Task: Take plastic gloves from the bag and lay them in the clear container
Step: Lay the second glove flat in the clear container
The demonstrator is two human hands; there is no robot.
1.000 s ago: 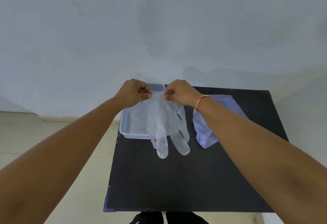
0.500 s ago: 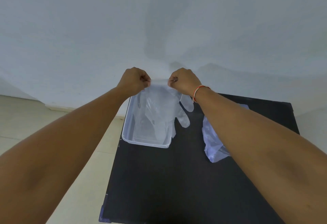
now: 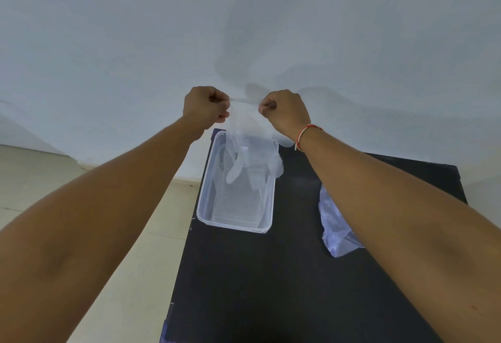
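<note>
Head view: glove [image 3: 245, 150] hangs between both hands [image 3: 245, 105].

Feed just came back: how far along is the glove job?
Done: one thin clear plastic glove is out of the crumpled translucent bag. In hand: left hand and right hand pinch its cuff, fingertips dangling over the clear rectangular container. Left: lower and release it; whether more gloves remain is unclear.
</note>
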